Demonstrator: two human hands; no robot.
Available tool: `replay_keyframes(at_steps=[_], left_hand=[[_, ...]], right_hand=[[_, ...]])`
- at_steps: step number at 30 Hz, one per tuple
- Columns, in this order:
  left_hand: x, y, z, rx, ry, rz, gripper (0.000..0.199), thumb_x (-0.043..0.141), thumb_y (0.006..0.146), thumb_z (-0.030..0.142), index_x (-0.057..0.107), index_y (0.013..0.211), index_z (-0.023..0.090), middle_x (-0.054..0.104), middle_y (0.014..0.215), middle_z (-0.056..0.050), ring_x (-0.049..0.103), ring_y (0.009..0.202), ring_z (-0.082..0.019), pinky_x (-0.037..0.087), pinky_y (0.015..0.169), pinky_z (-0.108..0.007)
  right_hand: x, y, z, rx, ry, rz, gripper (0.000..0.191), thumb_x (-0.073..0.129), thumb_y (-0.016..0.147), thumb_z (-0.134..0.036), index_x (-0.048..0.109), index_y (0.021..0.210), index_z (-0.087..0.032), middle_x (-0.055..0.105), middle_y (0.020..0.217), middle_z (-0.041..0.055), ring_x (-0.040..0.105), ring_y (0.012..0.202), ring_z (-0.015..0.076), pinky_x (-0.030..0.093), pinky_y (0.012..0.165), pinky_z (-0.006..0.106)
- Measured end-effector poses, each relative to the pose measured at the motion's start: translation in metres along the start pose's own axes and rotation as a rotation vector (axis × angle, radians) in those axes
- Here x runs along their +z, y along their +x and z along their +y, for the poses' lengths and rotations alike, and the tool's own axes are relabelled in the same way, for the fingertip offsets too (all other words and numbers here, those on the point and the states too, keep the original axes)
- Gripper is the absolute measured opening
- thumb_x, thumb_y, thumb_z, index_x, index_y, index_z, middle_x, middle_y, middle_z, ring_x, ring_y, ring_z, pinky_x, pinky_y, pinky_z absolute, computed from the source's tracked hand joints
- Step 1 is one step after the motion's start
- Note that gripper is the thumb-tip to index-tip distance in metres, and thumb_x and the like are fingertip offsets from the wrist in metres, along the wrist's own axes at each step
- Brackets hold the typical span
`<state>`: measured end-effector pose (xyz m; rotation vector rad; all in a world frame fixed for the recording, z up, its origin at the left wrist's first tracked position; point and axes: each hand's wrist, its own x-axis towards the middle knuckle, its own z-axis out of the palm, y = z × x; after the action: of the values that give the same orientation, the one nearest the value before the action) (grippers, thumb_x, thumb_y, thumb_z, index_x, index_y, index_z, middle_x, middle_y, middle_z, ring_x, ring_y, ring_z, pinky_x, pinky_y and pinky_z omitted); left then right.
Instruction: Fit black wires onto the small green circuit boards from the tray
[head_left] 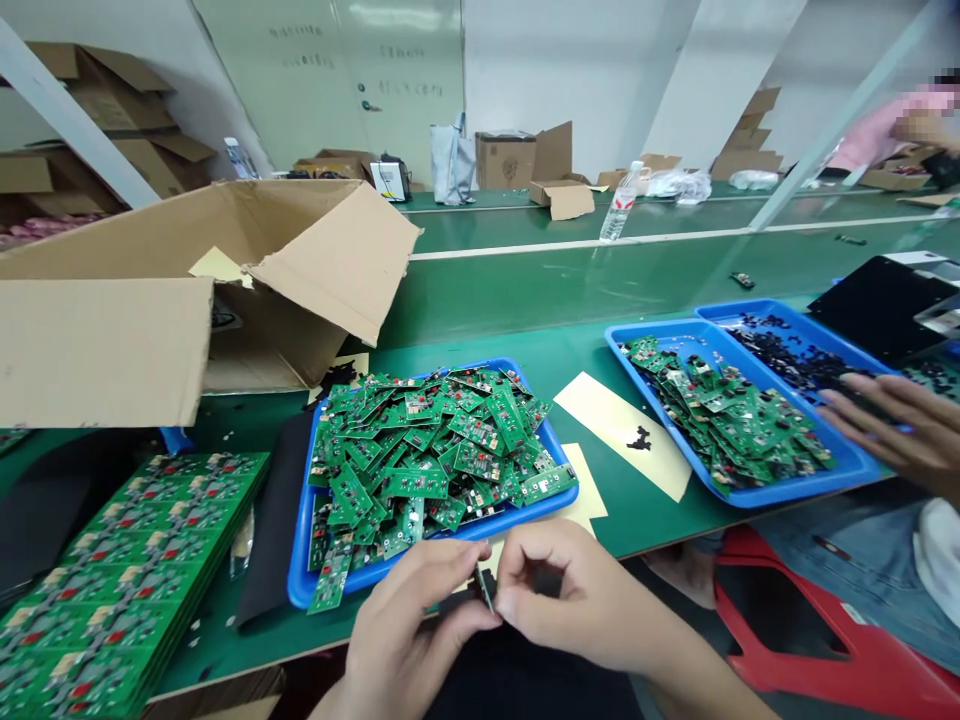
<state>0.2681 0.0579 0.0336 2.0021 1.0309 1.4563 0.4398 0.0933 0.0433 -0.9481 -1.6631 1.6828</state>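
Between the thumb and fingers of my left hand [424,615] is a small circuit board [485,588], held nearly edge-on over the table's front edge. My right hand [562,590] is closed in a pinch against the board's right side. Something small and black shows there, but the fingertips hide what they grip. Just beyond my hands, a blue tray [298,560] is heaped with loose green circuit boards [442,440]. Pale yellow paper [589,480] lies partly under the tray's right side.
Stacked uncut board panels [135,570] and an open cardboard box [105,345] stand left. Right are a blue tray of boards [739,495], another with black parts [787,355], and a co-worker's hand [900,425]. A yellow sheet [600,405] holds black bits. A bottle [621,205] stands behind.
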Motion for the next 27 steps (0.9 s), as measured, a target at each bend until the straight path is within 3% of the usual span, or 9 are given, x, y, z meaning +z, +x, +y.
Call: replay_keyframes(at_steps=[4,6,8,11,14,18,22,27], left_hand=[[0.006,-0.006,0.004,-0.455,-0.248,0.122,0.036,0.068,0.079,0.023,0.064,0.113,0.034,0.073,0.091,-0.002,0.071,0.082,-0.016,0.057,0.073,-0.02],[0.008,-0.006,0.005,-0.687,-0.453,0.187,0.034,0.065,0.081,0.028,0.064,0.115,0.033,0.073,0.091,-0.003,0.071,0.083,-0.018,0.057,0.078,-0.025],[0.01,-0.004,0.008,-0.838,-0.65,0.209,0.032,0.065,0.08,0.035,0.066,0.112,0.031,0.074,0.089,-0.004,0.071,0.082,-0.019,0.056,0.08,-0.028],[0.013,0.002,0.017,-0.987,-0.805,0.257,0.028,0.069,0.076,0.037,0.071,0.103,0.029,0.075,0.088,-0.004,0.07,0.081,-0.016,0.055,0.073,-0.02],[0.017,0.004,0.024,-1.008,-0.813,0.32,0.027,0.075,0.07,0.036,0.074,0.095,0.027,0.075,0.088,-0.004,0.069,0.078,-0.015,0.054,0.07,-0.016],[0.016,-0.001,0.02,-0.947,-0.741,0.285,0.028,0.075,0.07,0.034,0.073,0.097,0.028,0.075,0.085,-0.003,0.068,0.071,-0.013,0.054,0.065,-0.016],[0.014,-0.003,0.013,-0.825,-0.587,0.262,0.026,0.075,0.071,0.029,0.073,0.097,0.032,0.074,0.096,-0.003,0.069,0.089,-0.017,0.055,0.073,-0.016],[0.012,0.001,0.013,-0.613,-0.4,0.262,0.026,0.075,0.07,0.02,0.074,0.092,0.034,0.075,0.089,0.0,0.071,0.082,-0.015,0.056,0.072,-0.016]], right_hand=[[0.006,-0.004,0.006,-0.327,-0.365,0.338,0.018,0.053,0.083,-0.021,0.048,0.065,-0.019,0.051,0.059,-0.0029,0.048,0.053,0.0107,0.038,0.051,0.021],[0.007,-0.006,0.006,-0.465,-0.393,0.381,0.009,0.052,0.084,-0.015,0.053,0.077,-0.018,0.056,0.066,-0.0014,0.053,0.059,0.0114,0.043,0.057,0.022],[0.007,-0.007,0.004,-0.536,-0.393,0.393,0.013,0.05,0.085,-0.009,0.056,0.093,-0.018,0.06,0.075,0.0009,0.057,0.067,0.0126,0.047,0.063,0.023],[0.006,-0.009,0.001,-0.592,-0.456,0.398,0.024,0.05,0.085,-0.006,0.057,0.106,-0.015,0.061,0.087,0.0062,0.059,0.079,0.0158,0.05,0.071,0.027],[0.008,-0.009,-0.001,-0.648,-0.569,0.424,0.024,0.052,0.085,-0.005,0.06,0.106,-0.013,0.06,0.094,0.0107,0.059,0.081,0.0179,0.052,0.071,0.03],[0.014,-0.009,-0.006,-0.653,-0.618,0.505,0.012,0.053,0.085,-0.006,0.062,0.089,-0.013,0.06,0.081,0.0084,0.059,0.073,0.0179,0.051,0.063,0.03],[0.021,-0.007,-0.007,-0.575,-0.531,0.507,0.008,0.055,0.084,-0.011,0.061,0.086,-0.015,0.06,0.077,0.0066,0.058,0.071,0.018,0.05,0.06,0.029],[0.025,-0.003,-0.007,-0.504,-0.401,0.481,0.011,0.055,0.081,-0.008,0.06,0.079,-0.018,0.06,0.072,0.0019,0.058,0.068,0.015,0.048,0.06,0.025]])
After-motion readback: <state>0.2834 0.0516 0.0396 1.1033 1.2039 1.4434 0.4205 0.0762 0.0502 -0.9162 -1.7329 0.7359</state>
